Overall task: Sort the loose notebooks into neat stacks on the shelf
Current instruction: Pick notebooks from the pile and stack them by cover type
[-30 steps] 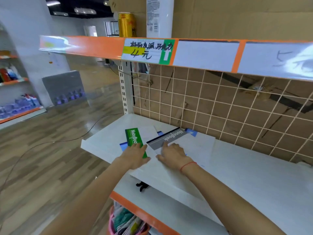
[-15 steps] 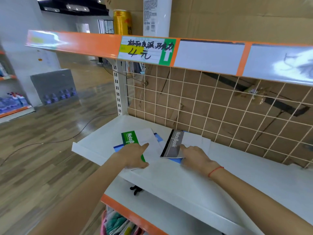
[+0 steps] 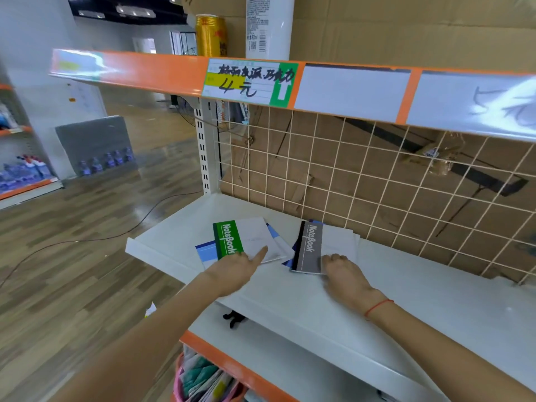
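Nearest, at 6 o'clock under the white shelf (image 3: pixel 290 303): a pink basket (image 3: pixel 179 384) stuffed with papers. Above it, left hand (image 3: pixel 235 269) lying flat on the near edge of the green notebook (image 3: pixel 228 238), thumb stretched out at 1 o'clock across the white cover, other fingers hidden beneath the palm. At 3 o'clock from it and apart, right hand (image 3: pixel 343 271) with a red wrist string (image 3: pixel 377 307), fingers curled onto the near edge of the grey notebook (image 3: pixel 311 248); whether gripping or just pressing, cannot tell. Blue-edged notebooks peeking out beneath both piles. Farther, at 12 o'clock: wire grid (image 3: pixel 377 175) over cardboard, then the orange shelf rail with a handwritten price tag (image 3: pixel 249 81).
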A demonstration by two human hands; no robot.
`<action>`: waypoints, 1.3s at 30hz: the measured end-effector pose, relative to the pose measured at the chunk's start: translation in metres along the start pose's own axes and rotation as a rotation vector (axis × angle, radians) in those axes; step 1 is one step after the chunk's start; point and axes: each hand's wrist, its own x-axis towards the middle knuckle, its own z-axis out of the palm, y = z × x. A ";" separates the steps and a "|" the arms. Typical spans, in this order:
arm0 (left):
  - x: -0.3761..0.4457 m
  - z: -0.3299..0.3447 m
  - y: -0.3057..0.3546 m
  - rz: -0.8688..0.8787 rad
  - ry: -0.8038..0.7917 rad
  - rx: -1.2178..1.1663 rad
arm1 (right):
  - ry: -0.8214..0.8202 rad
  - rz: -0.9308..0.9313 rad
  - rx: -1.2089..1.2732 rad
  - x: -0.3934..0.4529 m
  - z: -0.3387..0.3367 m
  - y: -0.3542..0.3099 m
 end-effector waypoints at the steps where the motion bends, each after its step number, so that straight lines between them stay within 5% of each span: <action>1: 0.001 0.001 0.002 -0.020 0.002 0.008 | 0.010 0.022 0.007 -0.004 0.003 0.001; 8: 0.012 0.002 0.021 -0.142 -0.006 0.035 | 0.031 0.118 0.024 -0.024 0.011 0.009; 13: 0.005 0.004 0.020 -0.232 0.132 -0.028 | 0.123 0.051 -0.003 -0.042 0.010 0.018; 27: -0.011 -0.020 0.052 -0.104 0.448 -0.033 | 0.149 0.031 0.006 -0.089 0.003 0.070; 39: -0.030 -0.058 0.134 0.131 0.714 -0.164 | 0.471 0.130 -0.043 -0.196 -0.028 0.115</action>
